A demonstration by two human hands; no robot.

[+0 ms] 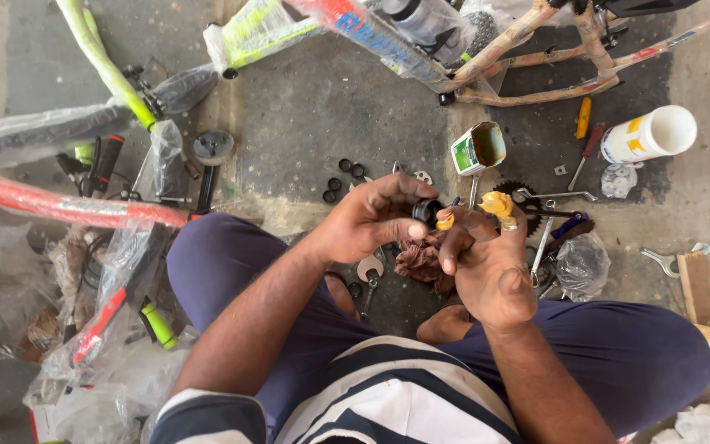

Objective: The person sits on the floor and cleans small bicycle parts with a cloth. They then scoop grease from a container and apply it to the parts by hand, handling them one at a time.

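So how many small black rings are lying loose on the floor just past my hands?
4 small black rings, clustered on the floor beyond the left hand. That hand holds a similar black part; others may be hidden under the hands.

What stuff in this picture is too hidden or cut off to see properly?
- Small black ring part, head view: mostly covered by the left hand.
- Right hand fingertips: smeared with yellow grease; the grip is unclear.
- Open tin: its contents are too dim to make out.
- Bicycle frame: cut off by the top edge.
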